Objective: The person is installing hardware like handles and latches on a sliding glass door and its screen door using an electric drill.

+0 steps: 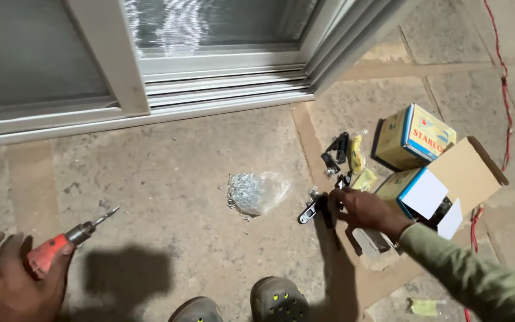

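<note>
Two grey clogs [242, 304] sit lowest in view, on the stone floor [168, 179]. Left of the clogs, the left hand [10, 280] has its fingers clenched round an orange drill [61, 241], the bit pointing up toward a clear bag of screws [257, 192]. Right of that bag, the right hand [362, 209] reaches out, fingers grasping a small black and chrome latch piece [314, 210] that lies on the floor. It looks like stiff, fairly light metal, smooth on its plated face, so pinching it across the narrow sides seems safest. Beyond the bag to the right lie more black hardware [336, 152], an open cardboard box [442, 191] and a closed yellow box [412, 137]. A white sliding door frame [210, 89] runs behind the bag.
</note>
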